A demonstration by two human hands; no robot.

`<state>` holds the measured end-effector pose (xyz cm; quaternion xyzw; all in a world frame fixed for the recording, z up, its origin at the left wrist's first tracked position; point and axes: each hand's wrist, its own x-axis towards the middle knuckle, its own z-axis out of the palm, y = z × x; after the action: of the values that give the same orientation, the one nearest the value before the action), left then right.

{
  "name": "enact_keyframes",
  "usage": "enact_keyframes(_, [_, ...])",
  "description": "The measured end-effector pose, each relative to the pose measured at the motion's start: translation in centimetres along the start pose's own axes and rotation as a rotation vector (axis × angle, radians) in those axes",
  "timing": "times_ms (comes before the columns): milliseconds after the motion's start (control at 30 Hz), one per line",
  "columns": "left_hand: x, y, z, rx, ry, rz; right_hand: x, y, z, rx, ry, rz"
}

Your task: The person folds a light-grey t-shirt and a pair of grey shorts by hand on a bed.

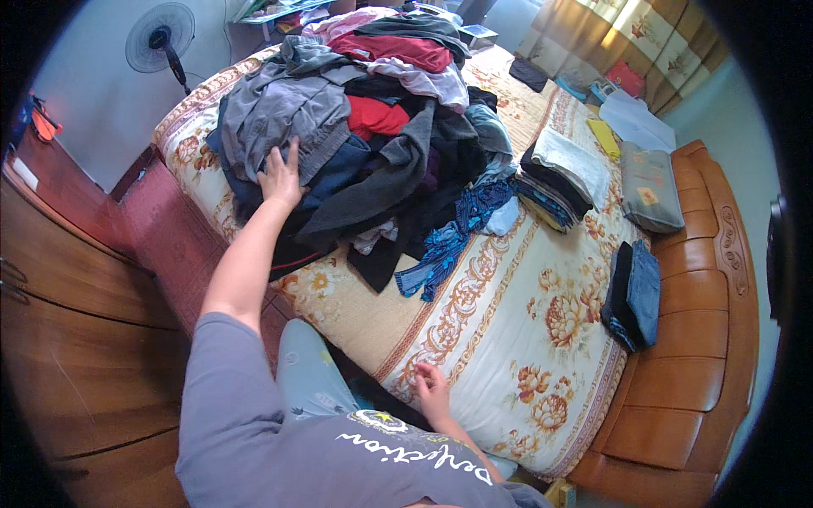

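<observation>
A big heap of clothes covers the far left part of the bed. My left hand (282, 175) reaches to its near left side, fingers apart, touching a grey garment (296, 106) on top. Beside that hand are a dark blue garment (339, 168) and a charcoal one (385, 178). A red piece (375, 117) shows in the middle of the heap. Blue patterned cloth (440, 254) trails off its near right side. Low over the near bed edge, my right hand (434, 394) holds nothing, its fingers loosely bent and apart.
The bed has a floral cover (550, 313). Right of the heap lies a folded stack (559, 178); by the brown headboard (677, 364) are folded jeans (641, 292) and a grey pillow-like bundle (650, 186). A fan (161, 38) stands far left, a wooden cabinet (85, 364) near left.
</observation>
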<state>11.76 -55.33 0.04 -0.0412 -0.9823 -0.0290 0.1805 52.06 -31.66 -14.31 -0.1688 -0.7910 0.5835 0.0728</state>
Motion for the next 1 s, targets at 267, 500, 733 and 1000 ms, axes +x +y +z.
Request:
enact_keyframes(267, [5.5,-0.5,-5.3,-0.677,0.437,0.129,2.0,-3.2,-1.6,0.015,0.013,0.070])
enact_keyframes(500, [1.6,12.2,-18.6,-2.400,-1.001,-0.034,14.9,-18.8,-0.4,0.997,-0.244,0.187])
enact_keyframes(733, [-13.8,21.7,-19.2,-2.220,-1.227,0.489,14.3,-19.7,-2.9,1.761,-0.576,-0.010])
enact_keyframes(1000, [-28.5,22.1,-19.4,-1.692,-1.346,0.880,-0.6,-7.3,-13.7,1.097,0.293,-0.105])
